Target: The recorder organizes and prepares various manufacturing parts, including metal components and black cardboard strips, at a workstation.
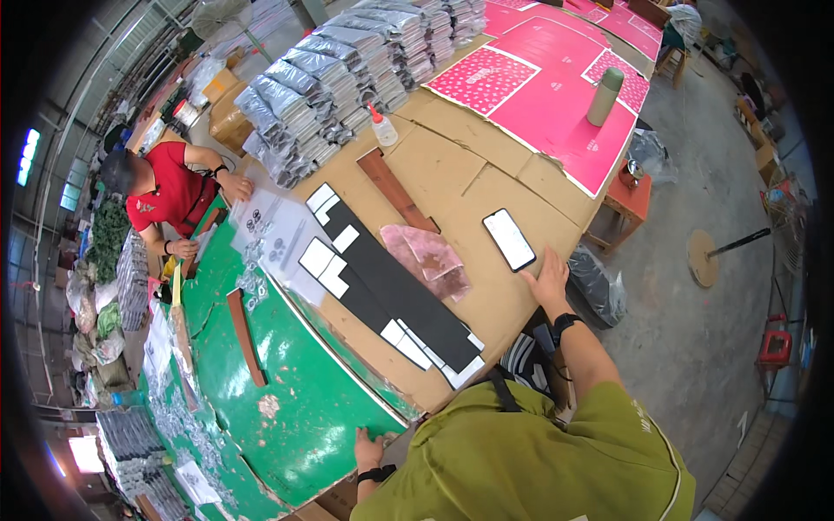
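Note:
My right hand [547, 280] rests at the edge of the cardboard-covered table [486, 182], its fingers stretched out and holding nothing. The fingertips are close to a phone [509, 240] with a lit white screen, lying face up. At the lower edge of the green table [300, 425] is my left hand [368, 451], with its fingers partly out on the rim and no object visible in it. Between my arms and the far stacks lie long black strips [391, 286] with white patches, a crumpled pink plastic bag [424, 260] and a long brown strip [395, 189].
A person in red [178, 187] works across the green table. Silver-wrapped stacks [330, 69] line the far side, near a red-tipped squeeze bottle [381, 127]. Pink printed sheets [539, 87] carry an olive flask [605, 97]. An orange stool [627, 198] stands at right.

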Demonstrator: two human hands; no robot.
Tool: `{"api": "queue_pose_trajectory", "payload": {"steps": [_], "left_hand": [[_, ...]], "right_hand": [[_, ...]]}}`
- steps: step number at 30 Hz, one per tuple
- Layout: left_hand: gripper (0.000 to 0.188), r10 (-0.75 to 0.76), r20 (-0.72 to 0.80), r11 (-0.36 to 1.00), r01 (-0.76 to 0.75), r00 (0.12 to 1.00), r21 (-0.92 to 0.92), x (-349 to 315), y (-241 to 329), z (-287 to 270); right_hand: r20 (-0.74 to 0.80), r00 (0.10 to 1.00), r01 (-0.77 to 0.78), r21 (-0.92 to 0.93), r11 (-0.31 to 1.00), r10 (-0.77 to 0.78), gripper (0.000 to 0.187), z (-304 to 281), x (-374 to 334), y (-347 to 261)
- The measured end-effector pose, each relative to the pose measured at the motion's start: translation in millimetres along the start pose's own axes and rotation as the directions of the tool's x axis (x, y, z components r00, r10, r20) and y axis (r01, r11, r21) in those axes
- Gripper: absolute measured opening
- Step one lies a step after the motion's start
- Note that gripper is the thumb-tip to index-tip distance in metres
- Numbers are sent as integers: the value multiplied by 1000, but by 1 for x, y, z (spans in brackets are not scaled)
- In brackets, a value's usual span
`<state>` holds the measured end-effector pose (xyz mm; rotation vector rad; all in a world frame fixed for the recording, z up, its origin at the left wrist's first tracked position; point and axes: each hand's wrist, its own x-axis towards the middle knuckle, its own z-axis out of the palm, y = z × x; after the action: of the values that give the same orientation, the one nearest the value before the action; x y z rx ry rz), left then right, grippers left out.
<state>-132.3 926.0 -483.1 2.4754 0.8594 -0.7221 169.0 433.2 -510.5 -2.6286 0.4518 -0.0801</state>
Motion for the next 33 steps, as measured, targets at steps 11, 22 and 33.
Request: {"api": "queue_pose_trajectory", "payload": {"steps": [11,22,33], "left_hand": [[67,-44,38,989,39,998,140,2,28,-6],[71,-72,-17,977,74,997,198,12,17,12],[71,-81,-41,985,86,996,150,1,35,10]], "right_hand": [[209,978,46,-164,985,-11,92,-22,-1,-8],[284,959,56,-228,972,12,91,-33,1,-20],[278,960,60,-238,969,9,88,-26,6,-14]]}}
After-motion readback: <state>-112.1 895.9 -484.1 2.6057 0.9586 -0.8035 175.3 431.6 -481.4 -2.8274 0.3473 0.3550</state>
